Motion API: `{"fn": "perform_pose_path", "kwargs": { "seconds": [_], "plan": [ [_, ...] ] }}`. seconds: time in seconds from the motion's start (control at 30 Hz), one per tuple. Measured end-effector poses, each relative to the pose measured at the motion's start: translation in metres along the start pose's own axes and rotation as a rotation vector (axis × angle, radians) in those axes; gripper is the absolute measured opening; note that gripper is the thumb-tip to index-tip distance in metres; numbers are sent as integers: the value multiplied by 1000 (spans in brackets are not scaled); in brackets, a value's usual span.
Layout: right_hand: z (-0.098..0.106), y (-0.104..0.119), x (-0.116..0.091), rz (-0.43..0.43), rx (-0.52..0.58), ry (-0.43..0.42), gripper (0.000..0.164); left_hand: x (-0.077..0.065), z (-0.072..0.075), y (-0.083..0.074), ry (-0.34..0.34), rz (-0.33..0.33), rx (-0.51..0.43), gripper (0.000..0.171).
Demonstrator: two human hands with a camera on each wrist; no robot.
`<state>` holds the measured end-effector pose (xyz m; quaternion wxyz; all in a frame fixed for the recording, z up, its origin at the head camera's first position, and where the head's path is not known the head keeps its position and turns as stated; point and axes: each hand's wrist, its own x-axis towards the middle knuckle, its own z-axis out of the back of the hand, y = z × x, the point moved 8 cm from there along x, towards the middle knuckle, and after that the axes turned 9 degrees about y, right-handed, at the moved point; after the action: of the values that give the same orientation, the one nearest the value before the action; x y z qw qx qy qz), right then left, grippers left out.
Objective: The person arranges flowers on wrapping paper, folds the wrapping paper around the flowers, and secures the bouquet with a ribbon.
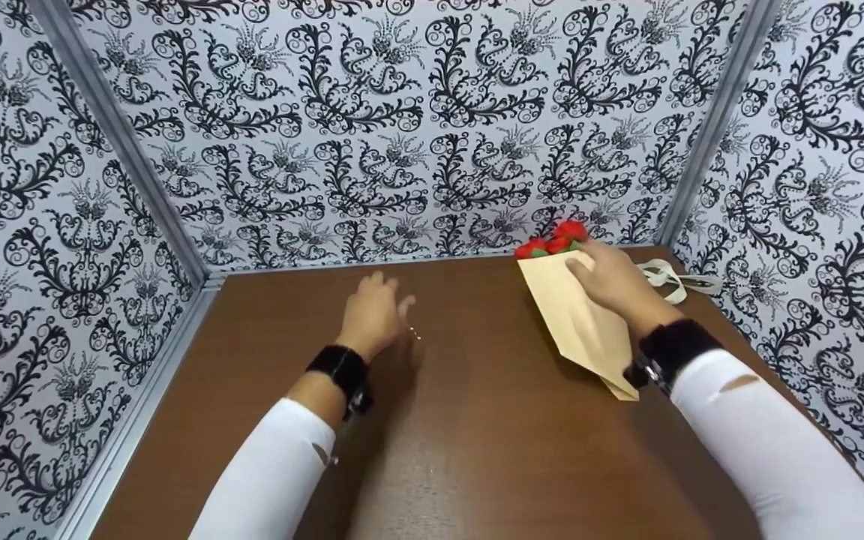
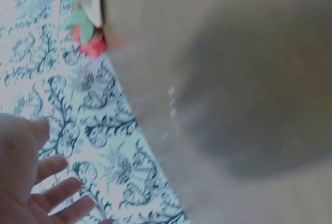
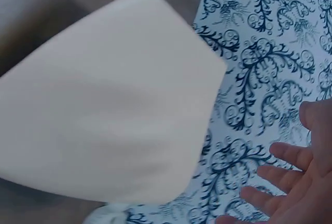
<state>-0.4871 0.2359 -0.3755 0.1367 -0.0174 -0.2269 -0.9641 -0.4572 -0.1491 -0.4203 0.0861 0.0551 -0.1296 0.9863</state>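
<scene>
A bouquet of red flowers in folded tan paper (image 1: 580,319) lies slanted on the table's right side, its red blooms (image 1: 552,246) toward the back wall. Over its upper right edge my right hand (image 1: 612,281) overlaps the paper in the head view. In the right wrist view the fingers (image 3: 285,182) are loosely spread, with a gap between them and the pale paper (image 3: 114,110). Blurred, my left hand (image 1: 372,315) is above the table left of the bouquet. Its fingers (image 2: 59,193) are parted and hold nothing in the left wrist view.
A white ribbon loop (image 1: 664,277) lies at the table's back right corner. Patterned walls (image 1: 432,135) rise behind and at both sides of the brown table (image 1: 462,450), with metal framing (image 1: 169,352) along the left edge. Small bright specks (image 1: 415,334) show beside my left hand.
</scene>
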Motion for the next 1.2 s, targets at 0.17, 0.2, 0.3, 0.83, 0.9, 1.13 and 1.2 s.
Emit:
{"fn": "perform_pose_path", "kwargs": {
  "seconds": [0.17,0.2,0.3,0.83,0.9,1.13,1.2],
  "plan": [
    [14,38,24,26,-60,4,73,21,38,-1,-79,28,-83,62],
    [16,44,28,30,-70,2,75,24,44,-2,-92,31,-88,63],
    [20,57,36,29,-102,-5,79,30,58,-5,-131,20,-79,62],
    [33,-15,29,-52,-126,-167,34,18,23,18,-72,-3,-28,24],
    [35,-46,23,-108,-128,-167,31,17,18,19,-56,5,-26,24],
    [10,-154,5,-243,-184,-69,28,18,-8,19,14,23,-30,25],
    [-4,-176,-1,-279,-165,-7,31,18,-20,20,57,36,-35,25]
  ]
}}
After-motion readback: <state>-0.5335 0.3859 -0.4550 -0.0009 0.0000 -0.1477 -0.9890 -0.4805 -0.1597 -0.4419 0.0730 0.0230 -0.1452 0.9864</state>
